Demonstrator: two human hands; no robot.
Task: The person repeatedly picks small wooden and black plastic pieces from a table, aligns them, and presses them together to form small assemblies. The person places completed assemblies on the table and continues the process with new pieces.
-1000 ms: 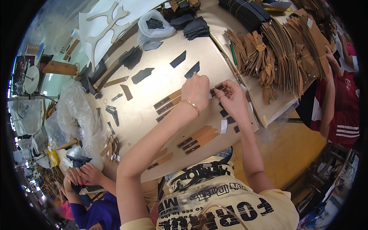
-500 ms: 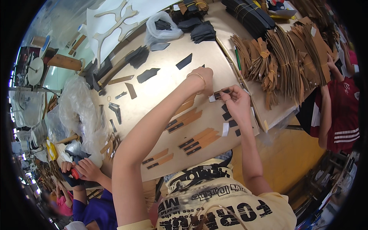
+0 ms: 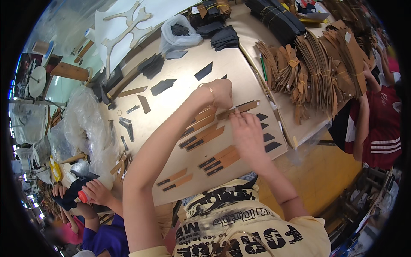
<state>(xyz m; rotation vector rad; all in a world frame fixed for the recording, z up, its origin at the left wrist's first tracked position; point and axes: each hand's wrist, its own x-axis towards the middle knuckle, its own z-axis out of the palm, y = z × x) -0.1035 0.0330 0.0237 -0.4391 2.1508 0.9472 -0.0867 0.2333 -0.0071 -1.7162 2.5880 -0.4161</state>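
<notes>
My left hand (image 3: 221,93) is curled closed at the middle of the table, its fingertips hidden beneath it. Right below it lies a brown leather strip (image 3: 252,106) with a dark edge along its far side. The bunched fingertips of my right hand (image 3: 248,135) grip this strip at its near edge. Brown strips with black end patches (image 3: 207,138) lie in rows to the left, partly behind my left forearm. More such strips (image 3: 224,157) lie closer to me. Several small black slanted pieces (image 3: 269,137) are lined up beside my right hand.
Bundled brown leather pieces (image 3: 317,64) fill the right side. Black pieces (image 3: 224,37) and a plastic bag (image 3: 182,32) lie at the back. A hammer (image 3: 111,100) and small metal tools (image 3: 126,124) are at left. Another person's hand (image 3: 96,191) holds a red-capped bottle at lower left.
My right hand has moved nearer and left, its fingers now on a brown strip lying beneath my left hand. The small dark-and-brown piece and white slip seen by it before no longer show.
</notes>
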